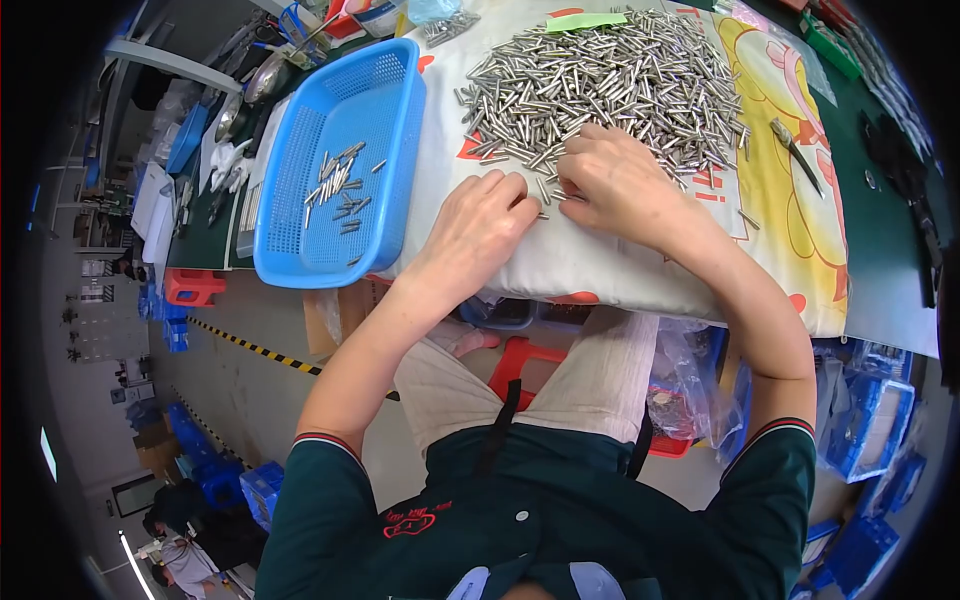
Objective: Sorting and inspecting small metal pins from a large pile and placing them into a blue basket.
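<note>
A wide heap of small silvery metal pins (610, 85), some with pointed ends, lies on a printed cloth (590, 265) at the far middle of the table. My right hand (620, 185) rests at the heap's near edge, fingers curled down among the pins. My left hand (478, 230) is just left of it, closed, thumb and fingertips pressed together; what they pinch is hidden. A few loose pins (543, 190) lie between the two hands, close to the fingertips. To the left, a blue plastic basket (398, 200) holds a small scatter of similar pins (340, 185).
A light green slip (585, 21) lies on top of the heap. On the right are tweezers or a slim pointed tool (797, 157) and a dark green tabletop (885, 230). A red stool (195, 288) stands on the floor at left; blue crates (870, 420) are at right.
</note>
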`<state>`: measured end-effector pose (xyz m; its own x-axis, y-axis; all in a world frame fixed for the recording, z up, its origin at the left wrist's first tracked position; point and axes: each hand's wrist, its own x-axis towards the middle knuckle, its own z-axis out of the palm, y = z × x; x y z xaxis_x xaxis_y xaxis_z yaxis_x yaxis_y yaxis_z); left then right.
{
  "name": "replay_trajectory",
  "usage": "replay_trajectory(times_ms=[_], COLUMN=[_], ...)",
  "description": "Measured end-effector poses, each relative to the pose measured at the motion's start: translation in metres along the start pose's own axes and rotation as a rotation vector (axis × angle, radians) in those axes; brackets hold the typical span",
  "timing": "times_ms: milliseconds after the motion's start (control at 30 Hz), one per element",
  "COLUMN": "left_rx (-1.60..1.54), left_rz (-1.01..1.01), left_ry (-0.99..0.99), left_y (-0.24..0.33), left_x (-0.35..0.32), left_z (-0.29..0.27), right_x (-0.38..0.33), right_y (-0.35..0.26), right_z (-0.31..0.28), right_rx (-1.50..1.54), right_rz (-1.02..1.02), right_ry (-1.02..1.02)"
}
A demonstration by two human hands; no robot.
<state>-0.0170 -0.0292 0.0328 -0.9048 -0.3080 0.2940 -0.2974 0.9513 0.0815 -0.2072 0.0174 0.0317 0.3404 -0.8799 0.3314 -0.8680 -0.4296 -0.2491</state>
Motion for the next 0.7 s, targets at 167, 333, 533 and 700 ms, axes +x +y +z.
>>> replay_trajectory(times_ms=[167, 333, 533, 700], left_rx=[0.085, 0.001, 0.083, 0.158], left_rz=[0.023, -0.080, -0.240, -0.261], left_ry=[-0.020, 0.023, -0.024, -0.087], left_y=[-0.001, 0.000, 0.005, 0.010], left_x=[-0.001, 0.004, 0.007, 0.007], left_z=[0.004, 0.005, 0.006, 0.006], right_x=[-0.002, -0.001, 0.003, 0.000], right_y=[-0.006, 0.000, 0.011, 0.001], right_z=[0.011, -0.002, -0.025, -0.014], right_rx=[-0.171, 0.095, 0.204, 0.081], right_rz=[-0.111, -0.020, 0.107, 0.002], right_ry=[0.121, 0.101, 0.006, -0.029])
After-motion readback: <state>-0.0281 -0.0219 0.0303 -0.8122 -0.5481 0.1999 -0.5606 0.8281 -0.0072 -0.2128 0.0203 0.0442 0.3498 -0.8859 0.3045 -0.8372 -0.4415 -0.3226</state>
